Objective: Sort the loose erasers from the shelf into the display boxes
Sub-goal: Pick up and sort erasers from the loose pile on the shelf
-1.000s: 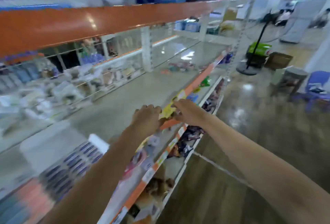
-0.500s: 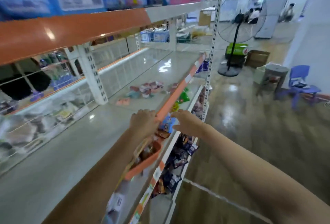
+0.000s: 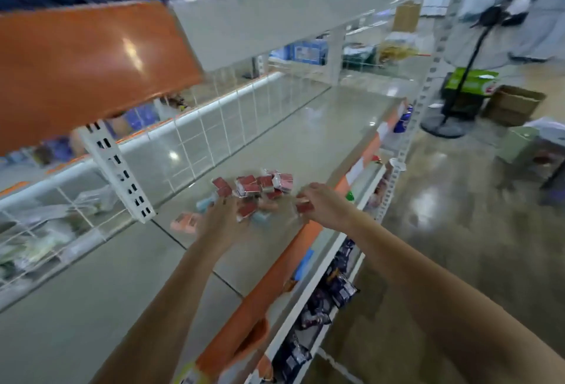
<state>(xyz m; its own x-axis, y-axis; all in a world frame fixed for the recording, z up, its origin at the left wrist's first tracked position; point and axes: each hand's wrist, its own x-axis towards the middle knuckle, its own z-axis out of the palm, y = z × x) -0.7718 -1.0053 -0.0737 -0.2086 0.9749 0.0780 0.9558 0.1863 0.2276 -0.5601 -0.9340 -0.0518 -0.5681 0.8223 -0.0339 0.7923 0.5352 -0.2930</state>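
The shop aisle had a glossy floor [image 3: 458,230], with a standing fan [image 3: 449,102] and a cardboard box [image 3: 513,105] off at the far end. Nearer, a long pale shelf [image 3: 91,307] with an orange front lip ran away from the person, backed by a white wire grid [image 3: 214,120]; another orange-edged shelf [image 3: 76,59] hung overhead. Below, dark packets [image 3: 333,288] filled a lower tier.

The loose erasers [image 3: 256,186] lay heaped on that pale shelf close to its front edge, mostly red-wrapped, with a pinkish one [image 3: 183,221] and a bluish one [image 3: 203,204] strayed to the left. I saw no display boxes nearby, so sorting seemed barely begun.

Both arms reached in over the lip. The left hand [image 3: 223,218] was spread palm-down at the near side of the heap, fingers fairly straight, probably to rake pieces together; blur hid whether it held any. The right hand [image 3: 321,204] had its fingers curled around a red eraser [image 3: 304,206], seemingly lifting it clear.
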